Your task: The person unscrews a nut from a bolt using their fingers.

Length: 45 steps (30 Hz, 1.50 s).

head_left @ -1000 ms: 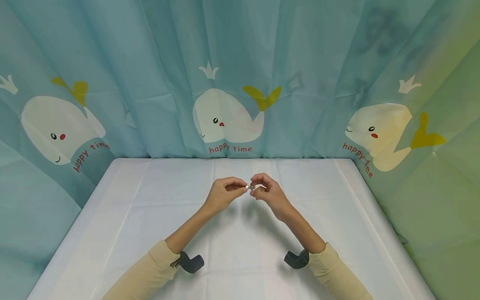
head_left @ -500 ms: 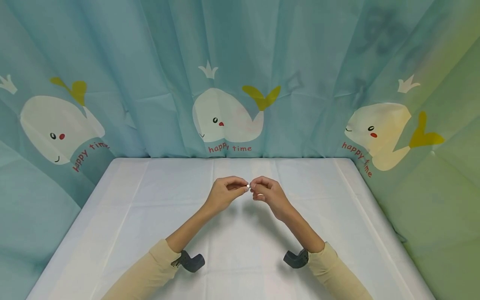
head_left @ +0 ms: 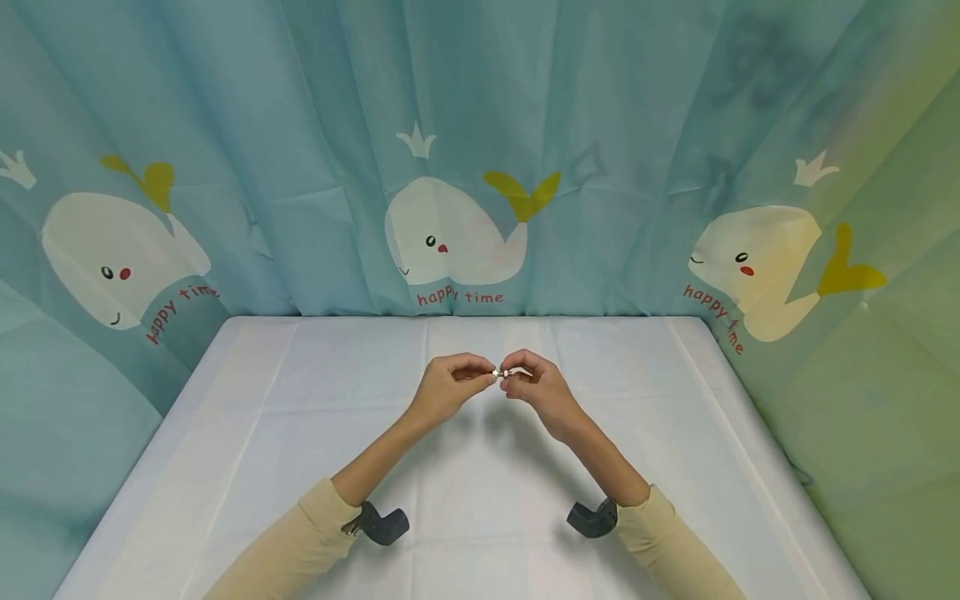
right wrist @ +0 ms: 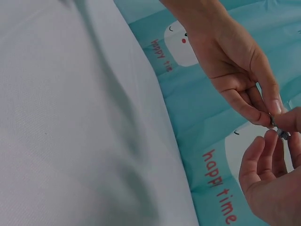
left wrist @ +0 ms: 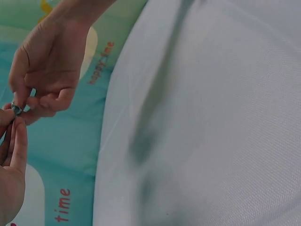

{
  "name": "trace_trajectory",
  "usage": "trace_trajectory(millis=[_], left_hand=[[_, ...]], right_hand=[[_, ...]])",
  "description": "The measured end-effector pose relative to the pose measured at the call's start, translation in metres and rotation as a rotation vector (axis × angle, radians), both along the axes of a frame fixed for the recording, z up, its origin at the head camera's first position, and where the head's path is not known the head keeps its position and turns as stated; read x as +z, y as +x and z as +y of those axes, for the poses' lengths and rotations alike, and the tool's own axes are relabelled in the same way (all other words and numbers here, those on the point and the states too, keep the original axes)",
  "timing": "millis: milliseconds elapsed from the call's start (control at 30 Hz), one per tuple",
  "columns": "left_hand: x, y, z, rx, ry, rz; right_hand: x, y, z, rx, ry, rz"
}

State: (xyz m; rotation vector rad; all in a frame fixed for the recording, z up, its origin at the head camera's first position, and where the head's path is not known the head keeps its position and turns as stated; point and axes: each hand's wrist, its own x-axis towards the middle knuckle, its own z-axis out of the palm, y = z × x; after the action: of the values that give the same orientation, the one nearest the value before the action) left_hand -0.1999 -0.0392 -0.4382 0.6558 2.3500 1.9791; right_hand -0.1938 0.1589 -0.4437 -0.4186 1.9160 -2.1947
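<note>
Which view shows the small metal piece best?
The head view: there the small metal piece shows lengthwise between the left hand and the right hand, though tiny. The right wrist view shows it partly covered; the left wrist view shows only a small part near the left edge.

Head view: taken from above the near side of the table (head_left: 480, 500), facing forward and down, the farthest of the three; the curtain (head_left: 622, 100) spans 9 through 12 to 3 o'clock. Left wrist view: nearer, turned sideways, curtain toward 9 o'clock, table toward 3. Right wrist view: also near, turned the opposite way, curtain toward 3, table toward 9. Common to all: the left grip (head_left: 446, 385) meeting the right grip (head_left: 542, 387), respectively toward 6, 9 and 3 o'clock.
</note>
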Motion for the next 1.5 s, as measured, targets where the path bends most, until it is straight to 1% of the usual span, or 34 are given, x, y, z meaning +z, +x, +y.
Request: trace_trajectory(millis=[100,233,367,500,667,867,1100,1200,1267,1367,1500], left_hand=[[0.0,0.0,-0.0002,-0.002,0.006,-0.005],[0.0007,0.0003,-0.0006,-0.004,0.008,-0.011],[0.0014,0.001,-0.0007,-0.008,0.014,-0.02],[0.0017,0.0007,0.0004,-0.008,0.016,-0.034],[0.0029,-0.0001,0.0019,-0.012,0.005,-0.031],[0.0021,0.0004,0.0008,-0.002,-0.004,-0.026],[-0.0005,-0.0001,-0.0007,-0.008,0.014,-0.004],[-0.0013,-0.0009,-0.0009,-0.01,0.016,0.007],[-0.0014,-0.0012,-0.0011,-0.009,0.019,0.005],[-0.0009,-0.001,-0.0014,-0.015,0.027,-0.001],[0.0001,-0.0003,-0.0008,-0.029,0.038,-0.02]], right_hand=[[0.0004,-0.0002,-0.0002,-0.003,0.021,-0.02],[0.0004,-0.0015,-0.0016,-0.03,0.047,-0.072],[0.0001,-0.0022,-0.0023,-0.047,0.032,-0.104],[-0.0002,-0.0024,-0.0023,-0.065,0.022,-0.091],[0.0012,-0.0011,-0.0027,-0.075,0.0,-0.087],[0.0019,0.0005,-0.0012,-0.045,-0.009,-0.04],[-0.0006,0.0001,0.0009,-0.017,0.008,0.029],[-0.0003,0.0001,0.0013,-0.015,0.025,0.042],[0.0003,0.0004,0.0012,-0.023,0.048,0.034],[0.0012,0.0009,0.0006,-0.034,0.075,-0.006],[0.0007,0.001,0.0002,-0.046,0.09,-0.038]])
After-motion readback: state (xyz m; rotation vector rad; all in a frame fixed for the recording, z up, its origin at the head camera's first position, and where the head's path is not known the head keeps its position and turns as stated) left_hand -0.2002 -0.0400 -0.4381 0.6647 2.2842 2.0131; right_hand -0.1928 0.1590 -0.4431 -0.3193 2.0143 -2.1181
